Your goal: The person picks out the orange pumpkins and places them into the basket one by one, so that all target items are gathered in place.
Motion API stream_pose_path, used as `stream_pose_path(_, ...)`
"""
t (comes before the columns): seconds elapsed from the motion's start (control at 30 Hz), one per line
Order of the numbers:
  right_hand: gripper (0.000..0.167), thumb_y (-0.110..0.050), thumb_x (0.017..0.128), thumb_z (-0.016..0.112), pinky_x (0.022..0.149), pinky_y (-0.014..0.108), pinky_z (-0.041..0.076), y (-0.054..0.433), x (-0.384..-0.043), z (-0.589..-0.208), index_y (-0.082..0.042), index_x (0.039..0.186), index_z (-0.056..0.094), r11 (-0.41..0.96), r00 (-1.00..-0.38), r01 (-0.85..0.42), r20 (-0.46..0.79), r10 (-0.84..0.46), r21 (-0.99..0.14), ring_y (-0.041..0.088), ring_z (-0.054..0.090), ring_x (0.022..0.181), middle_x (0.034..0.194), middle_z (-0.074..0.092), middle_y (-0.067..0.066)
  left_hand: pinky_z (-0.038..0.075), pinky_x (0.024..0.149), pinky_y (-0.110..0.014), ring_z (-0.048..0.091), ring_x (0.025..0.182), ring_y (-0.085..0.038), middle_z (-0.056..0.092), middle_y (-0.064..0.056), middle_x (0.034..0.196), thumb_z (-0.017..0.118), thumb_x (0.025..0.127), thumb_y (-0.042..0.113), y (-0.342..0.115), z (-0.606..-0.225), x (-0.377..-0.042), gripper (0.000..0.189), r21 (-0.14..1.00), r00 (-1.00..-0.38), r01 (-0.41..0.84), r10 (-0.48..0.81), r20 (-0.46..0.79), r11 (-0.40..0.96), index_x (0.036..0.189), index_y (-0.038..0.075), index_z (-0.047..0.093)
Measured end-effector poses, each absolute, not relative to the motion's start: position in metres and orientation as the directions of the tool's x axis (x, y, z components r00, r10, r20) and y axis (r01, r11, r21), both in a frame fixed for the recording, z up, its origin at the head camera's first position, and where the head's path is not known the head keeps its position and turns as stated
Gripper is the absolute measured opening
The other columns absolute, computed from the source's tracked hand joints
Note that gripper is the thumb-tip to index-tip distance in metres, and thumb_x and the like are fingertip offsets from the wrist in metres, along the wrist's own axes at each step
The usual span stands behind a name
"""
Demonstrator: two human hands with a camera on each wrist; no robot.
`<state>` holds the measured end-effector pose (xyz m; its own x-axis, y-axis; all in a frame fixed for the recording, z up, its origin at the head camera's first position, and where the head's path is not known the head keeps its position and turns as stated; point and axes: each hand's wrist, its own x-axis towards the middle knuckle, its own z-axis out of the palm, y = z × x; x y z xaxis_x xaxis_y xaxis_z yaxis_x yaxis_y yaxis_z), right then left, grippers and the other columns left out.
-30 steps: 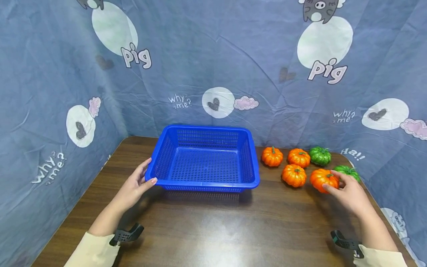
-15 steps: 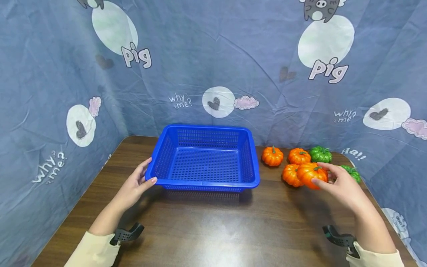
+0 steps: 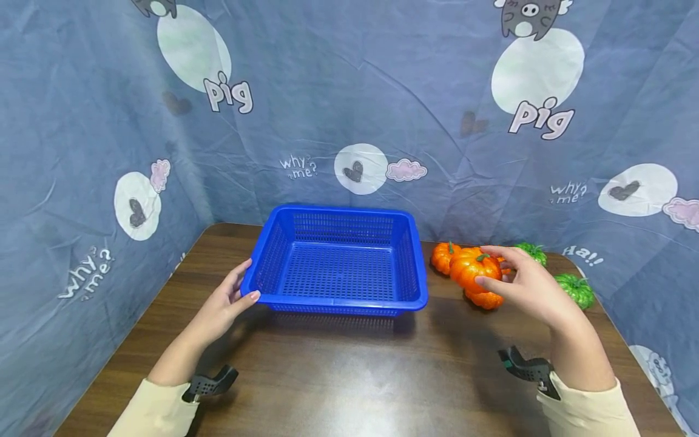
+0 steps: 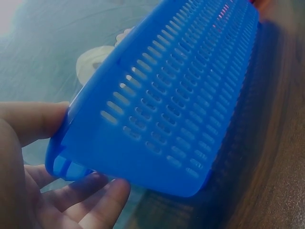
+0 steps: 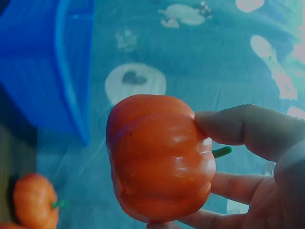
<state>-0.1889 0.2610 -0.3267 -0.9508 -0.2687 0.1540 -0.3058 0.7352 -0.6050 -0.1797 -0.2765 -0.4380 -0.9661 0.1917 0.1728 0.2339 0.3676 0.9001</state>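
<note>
My left hand (image 3: 221, 309) grips the near left corner of a blue plastic basket (image 3: 333, 301), thumb over the rim and fingers along the outer side. In the left wrist view the slotted basket wall (image 4: 167, 109) fills the middle, with fingers around its corner. My right hand (image 3: 526, 282) pinches an orange pumpkin (image 3: 472, 270) between thumb and fingers, raised above the other pumpkins right of the basket. The right wrist view shows this pumpkin (image 5: 159, 157) close up, its green stem toward the palm.
Under and behind the held pumpkin sit more orange pumpkins, one (image 3: 441, 258) nearest the basket and one (image 3: 485, 300) in front. Two green pumpkins (image 3: 574, 290) lie farther right. A patterned blue cloth (image 3: 306, 109) hangs behind the brown wooden table (image 3: 327, 370).
My right hand has lifted the orange pumpkin and carried it left over the other pumpkins, toward the basket. The left hand keeps its hold on the basket corner.
</note>
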Motion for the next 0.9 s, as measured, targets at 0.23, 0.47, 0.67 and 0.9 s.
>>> stream_pose_path(0.23, 0.057, -0.029, 0.093, 0.072, 0.096, 0.057, 0.048, 0.231, -0.199, -0.312, -0.003, 0.140, 0.054, 0.669, -0.925, -0.340, 0.109, -0.363, -0.661, 0.036, 0.053, 0.113, 0.130, 0.054, 0.019, 0.043, 0.091, -0.011, 0.043, 0.131, -0.054, 0.032, -0.039, 0.149, 0.055, 0.102, 0.009, -0.275, -0.435, -0.179, 0.070, 0.908, -0.965, 0.235, 0.198, 0.173, 0.348, 0.157, -0.004, 0.014)
stream_pose_path(0.47, 0.056, -0.029, 0.093, 0.073, 0.096, 0.047, 0.048, 0.202, -0.212, -0.298, -0.008, 0.141, 0.055, 0.612, -0.891, -0.383, 0.100, -0.443, -0.692, 0.030, 0.054, 0.116, 0.130, 0.055, 0.014, 0.043, 0.091, -0.010, 0.041, 0.130, -0.055, 0.031, -0.041, 0.148, 0.055, 0.101, 0.004, -0.274, -0.438, -0.181, 0.069, 0.923, -0.960, 0.250, 0.201, 0.196, 0.292, 0.156, -0.007, 0.014)
stream_pose_path(0.67, 0.055, -0.026, 0.089, 0.076, 0.092, 0.043, 0.051, 0.167, -0.231, -0.299, -0.009, 0.139, 0.058, 0.588, -0.869, -0.413, 0.108, -0.483, -0.695, 0.031, 0.056, 0.111, 0.130, 0.057, 0.013, 0.044, 0.091, -0.010, 0.042, 0.129, -0.056, 0.032, -0.041, 0.148, 0.054, 0.101, 0.004, -0.276, -0.440, -0.180, 0.068, 0.927, -0.959, 0.252, 0.197, 0.202, 0.277, 0.156, -0.007, 0.014)
stream_pose_path(0.9, 0.053, -0.022, 0.086, 0.077, 0.085, 0.038, 0.051, 0.127, -0.243, -0.307, -0.009, 0.135, 0.061, 0.563, -0.854, -0.428, 0.111, -0.509, -0.707, 0.030, 0.056, 0.108, 0.126, 0.060, 0.011, 0.044, 0.091, -0.011, 0.043, 0.130, -0.055, 0.031, -0.040, 0.150, 0.054, 0.102, 0.007, -0.276, -0.441, -0.179, 0.069, 0.924, -0.959, 0.253, 0.199, 0.202, 0.285, 0.157, -0.004, 0.013)
